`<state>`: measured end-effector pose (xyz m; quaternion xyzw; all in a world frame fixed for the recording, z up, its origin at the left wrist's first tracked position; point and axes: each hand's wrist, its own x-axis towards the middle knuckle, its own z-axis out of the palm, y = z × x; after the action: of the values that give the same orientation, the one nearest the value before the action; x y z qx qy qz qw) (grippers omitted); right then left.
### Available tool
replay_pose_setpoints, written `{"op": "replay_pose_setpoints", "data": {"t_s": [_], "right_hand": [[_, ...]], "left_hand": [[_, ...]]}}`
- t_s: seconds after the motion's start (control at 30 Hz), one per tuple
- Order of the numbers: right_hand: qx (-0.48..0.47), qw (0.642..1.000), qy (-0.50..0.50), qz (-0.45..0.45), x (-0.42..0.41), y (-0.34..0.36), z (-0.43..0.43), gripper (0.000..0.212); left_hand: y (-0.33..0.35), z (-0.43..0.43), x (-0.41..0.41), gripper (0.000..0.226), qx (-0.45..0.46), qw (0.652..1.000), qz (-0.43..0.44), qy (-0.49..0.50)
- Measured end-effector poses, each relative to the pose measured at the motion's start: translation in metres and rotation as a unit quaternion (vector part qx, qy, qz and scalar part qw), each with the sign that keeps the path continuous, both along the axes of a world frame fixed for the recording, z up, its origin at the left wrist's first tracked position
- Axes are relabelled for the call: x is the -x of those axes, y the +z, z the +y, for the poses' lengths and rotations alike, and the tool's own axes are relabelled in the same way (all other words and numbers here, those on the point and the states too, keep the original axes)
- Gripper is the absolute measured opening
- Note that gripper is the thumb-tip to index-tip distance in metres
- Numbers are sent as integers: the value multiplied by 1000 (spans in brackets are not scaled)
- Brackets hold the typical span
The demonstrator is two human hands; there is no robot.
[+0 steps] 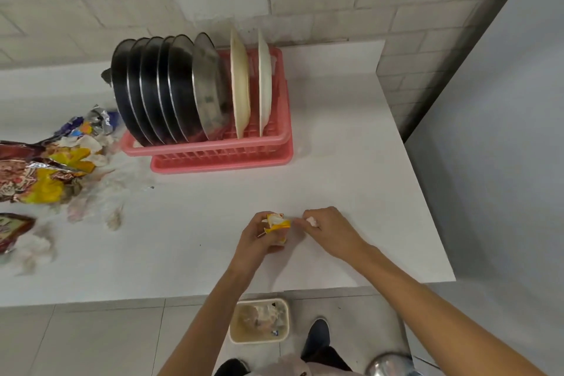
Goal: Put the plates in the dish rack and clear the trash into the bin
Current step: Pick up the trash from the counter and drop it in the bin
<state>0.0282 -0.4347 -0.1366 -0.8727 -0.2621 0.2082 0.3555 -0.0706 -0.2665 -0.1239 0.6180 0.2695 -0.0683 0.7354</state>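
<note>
A pink dish rack (222, 159) at the back of the white counter (351, 137) holds several dark metal plates (152, 88) and two white plates (241, 82), all on edge. My left hand (259, 238) grips a crumpled yellow and white wrapper (277, 223) just above the counter near its front edge. Right beside it, my right hand (326, 230) pinches a small white scrap of paper (312, 221). A beige bin (259, 322) with trash inside stands on the floor below the counter edge, under my arms.
A heap of snack wrappers and crumpled tissue (55, 174) covers the counter's left side. A grey wall (488, 131) bounds the right. A metal object (389, 365) shows at the bottom right, and my shoes (317, 336) stand next to the bin.
</note>
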Motion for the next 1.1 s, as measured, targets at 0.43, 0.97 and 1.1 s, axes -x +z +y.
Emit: {"op": "replay_pose_setpoints", "data": {"t_s": [0.43, 0.97, 1.1], "right_hand": [[-134, 963, -183, 147, 160, 2, 91, 38], [-123, 930, -182, 295, 277, -5, 104, 31], [-124, 922, -196, 309, 292, -18, 82, 22]], "left_hand": [[7, 89, 145, 35, -3, 999, 22, -46], [-37, 133, 258, 47, -49, 994, 37, -95], [-46, 118, 278, 48, -63, 992, 64, -92]]}}
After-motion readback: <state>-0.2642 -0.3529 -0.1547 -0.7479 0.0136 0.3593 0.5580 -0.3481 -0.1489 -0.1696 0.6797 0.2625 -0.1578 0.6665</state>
